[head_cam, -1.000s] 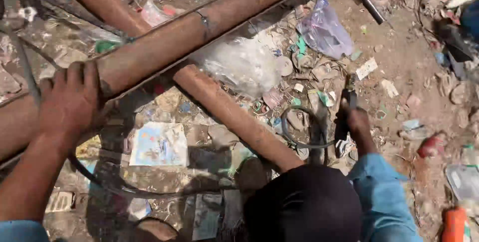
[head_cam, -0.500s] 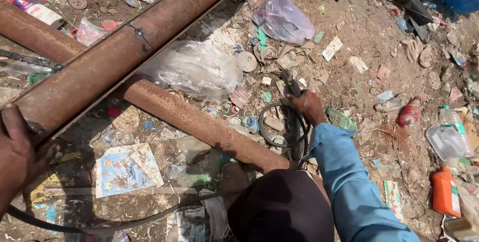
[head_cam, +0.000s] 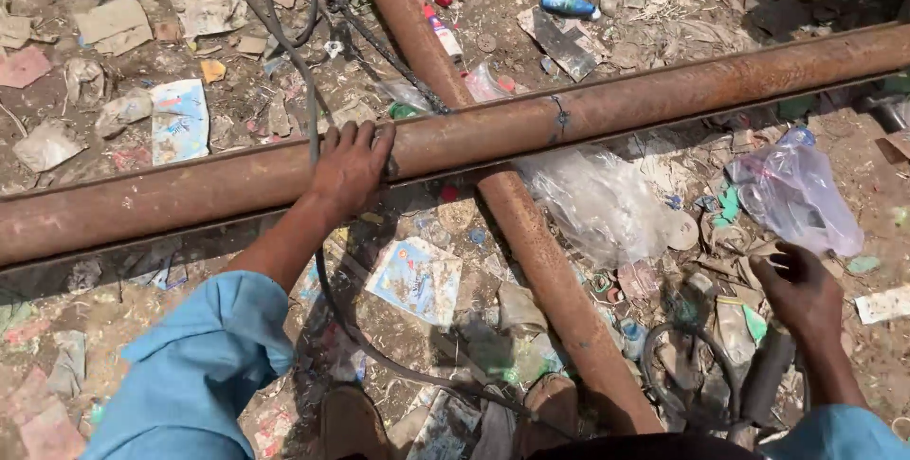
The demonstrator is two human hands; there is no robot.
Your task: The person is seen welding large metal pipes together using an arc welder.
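A long pipe (head_cam: 607,109) is laid across the ground from left to right, over a second pipe (head_cam: 531,233) that runs beneath it from the far side toward the camera. The left hand (head_cam: 349,168) is rested on the upper pipe, left of the crossing. A cable (head_cam: 313,138) is passed under that hand. A plastic bag (head_cam: 597,204) is lodged right of the crossing, and another bag (head_cam: 796,190) lies further right. The right hand (head_cam: 804,289) is placed below it, over a dark tool (head_cam: 763,375).

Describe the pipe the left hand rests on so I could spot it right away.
Two rusty pipes cross over the littered ground. The left hand lies on the upper pipe, which spans the whole view. Unlike the thinner pipe beneath, it has wire wrapped around it.
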